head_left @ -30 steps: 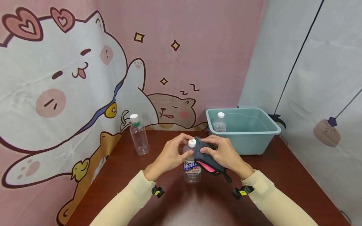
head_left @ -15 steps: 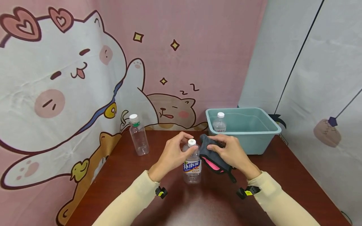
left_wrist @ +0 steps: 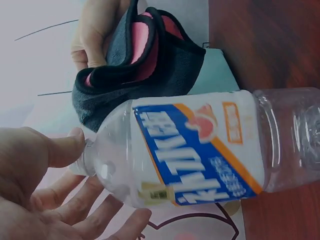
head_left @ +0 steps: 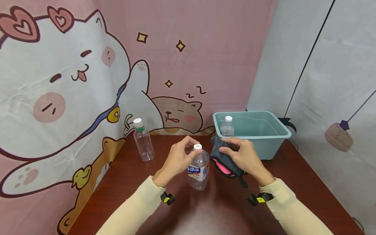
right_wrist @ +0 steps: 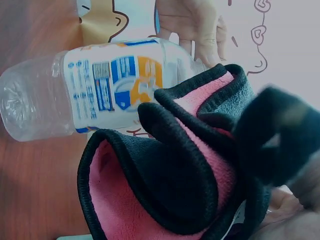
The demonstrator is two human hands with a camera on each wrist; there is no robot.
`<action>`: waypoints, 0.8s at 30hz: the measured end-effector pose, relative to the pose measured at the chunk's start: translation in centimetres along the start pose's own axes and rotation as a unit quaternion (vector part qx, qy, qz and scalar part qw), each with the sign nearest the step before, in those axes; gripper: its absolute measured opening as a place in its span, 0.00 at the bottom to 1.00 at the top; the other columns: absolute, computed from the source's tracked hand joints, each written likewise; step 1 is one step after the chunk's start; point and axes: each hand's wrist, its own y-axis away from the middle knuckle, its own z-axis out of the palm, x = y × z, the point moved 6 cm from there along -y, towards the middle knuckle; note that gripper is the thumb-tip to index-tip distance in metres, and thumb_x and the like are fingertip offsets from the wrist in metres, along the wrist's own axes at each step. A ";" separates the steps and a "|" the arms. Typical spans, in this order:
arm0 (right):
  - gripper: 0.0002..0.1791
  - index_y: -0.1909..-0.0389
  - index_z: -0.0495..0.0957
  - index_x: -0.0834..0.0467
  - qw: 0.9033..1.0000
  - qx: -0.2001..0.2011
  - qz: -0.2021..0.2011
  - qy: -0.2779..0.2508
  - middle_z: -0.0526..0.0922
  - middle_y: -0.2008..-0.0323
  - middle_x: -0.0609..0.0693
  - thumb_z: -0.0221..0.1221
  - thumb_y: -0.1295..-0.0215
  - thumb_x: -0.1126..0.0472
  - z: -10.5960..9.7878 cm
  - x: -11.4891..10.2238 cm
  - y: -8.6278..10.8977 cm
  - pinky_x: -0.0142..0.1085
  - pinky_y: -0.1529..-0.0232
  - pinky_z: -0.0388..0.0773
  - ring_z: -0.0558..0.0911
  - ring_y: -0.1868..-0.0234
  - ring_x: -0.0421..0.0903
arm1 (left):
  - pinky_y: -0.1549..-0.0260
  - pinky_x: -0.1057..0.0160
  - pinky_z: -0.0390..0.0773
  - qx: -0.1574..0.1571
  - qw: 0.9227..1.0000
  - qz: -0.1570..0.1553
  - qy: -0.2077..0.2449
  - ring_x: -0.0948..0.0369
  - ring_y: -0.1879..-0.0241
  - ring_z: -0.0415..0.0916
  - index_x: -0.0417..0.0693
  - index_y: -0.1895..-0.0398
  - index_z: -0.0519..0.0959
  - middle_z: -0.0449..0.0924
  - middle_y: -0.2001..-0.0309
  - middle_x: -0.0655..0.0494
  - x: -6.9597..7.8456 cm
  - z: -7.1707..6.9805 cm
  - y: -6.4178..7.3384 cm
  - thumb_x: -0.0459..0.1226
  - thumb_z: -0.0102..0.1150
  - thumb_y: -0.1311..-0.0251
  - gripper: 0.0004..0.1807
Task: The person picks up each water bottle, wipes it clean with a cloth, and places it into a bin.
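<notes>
A clear plastic bottle with a white cap and a blue, white and orange label stands in front of me, leaning slightly. My left hand pinches it by the neck just below the cap, thumb on one side and fingers on the other, as the left wrist view shows. To its right, my right hand grips a bunched cleaning cloth, dark grey outside and pink inside, with black edging and a hanging loop. In the head view a small gap separates cloth and bottle. Folds of the cloth hide part of the right fingers.
Another clear bottle, white-capped with a green neck band, stands at the back left of the brown table. At the back right is a light teal bin with a capped bottle inside. A cartoon-printed curtain hangs behind.
The right hand and cloth have drawn away from the bottle to the right. In the left hand the bottle has turned, so its label faces another way, and it tips slightly.
</notes>
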 end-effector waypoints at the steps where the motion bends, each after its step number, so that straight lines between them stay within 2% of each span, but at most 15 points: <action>1: 0.20 0.36 0.94 0.57 1.000 0.000 0.001 0.000 0.97 0.42 0.56 0.81 0.27 0.60 0.0 0.0 0.0 0.25 0.54 0.85 0.94 0.48 0.50 | 0.45 0.52 0.95 -0.003 1.000 -0.001 0.004 0.57 0.47 0.93 0.51 0.42 0.87 0.97 0.44 0.52 0.0 -0.1 0.0 0.39 0.78 0.22 0.13; 8: 0.20 0.36 0.94 0.56 1.000 -0.010 0.001 -0.010 0.97 0.42 0.57 0.80 0.26 0.59 0.1 -0.1 0.2 0.27 0.58 0.86 0.94 0.53 0.48 | 0.40 0.45 0.94 -0.025 1.000 -0.011 0.013 0.55 0.41 0.90 0.58 0.35 0.91 0.94 0.37 0.55 -0.2 -0.3 0.0 0.39 0.73 0.19 0.14; 14: 0.20 0.37 0.95 0.53 0.999 -0.036 -0.008 -0.010 0.98 0.43 0.53 0.81 0.26 0.56 1.4 -0.2 0.2 0.30 0.59 0.86 0.94 0.54 0.45 | 0.34 0.42 0.92 -0.045 0.999 0.004 0.003 0.52 0.34 0.89 0.59 0.27 0.89 0.91 0.31 0.54 -0.4 -0.2 0.1 0.36 0.69 0.16 0.20; 19: 0.20 0.36 0.95 0.50 0.999 -0.048 -0.021 -0.006 0.98 0.44 0.48 0.80 0.26 0.55 2.4 -0.7 -0.1 0.33 0.53 0.88 0.95 0.49 0.46 | 0.31 0.40 0.91 -0.056 0.998 0.014 0.005 0.49 0.32 0.90 0.56 0.23 0.84 0.93 0.36 0.51 -0.7 -0.4 0.1 0.37 0.72 0.18 0.24; 24: 0.21 0.34 0.93 0.52 0.996 -0.072 -0.046 -0.012 0.97 0.42 0.51 0.78 0.24 0.55 3.5 -1.3 -0.5 0.34 0.49 0.91 0.94 0.45 0.49 | 0.29 0.38 0.89 -0.076 0.997 0.029 -0.010 0.45 0.28 0.89 0.55 0.25 0.80 0.93 0.37 0.49 -0.7 -0.4 0.2 0.35 0.77 0.22 0.27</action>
